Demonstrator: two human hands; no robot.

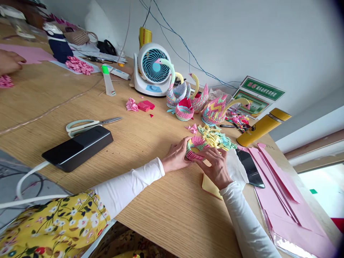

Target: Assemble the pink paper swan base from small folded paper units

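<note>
Gripping the paper ring round its left side with the left hand, over the near-middle of the table; hard to tell whether lifted or resting on the wood. Pinching at the near right rim with the right hand, thumb and fingers drawn together there; impossible to tell whether on a loose piece as well. Probably busy fitting or straightening pieces along that rim, with the ring already shaped into a ribbed round. Just beyond it, within easy reach, yellow and green folded pieces in a heap, with a few pink pieces alongside. Farther back, paper swans. Near the right wrist, a yellow pad, some tissue and a phone. Next, likely calling for a steady left hold, light thumb pressure to seat each point evenly, then a small turn toward a fresh stretch of rim, without squeezing the round out of shape.
</note>
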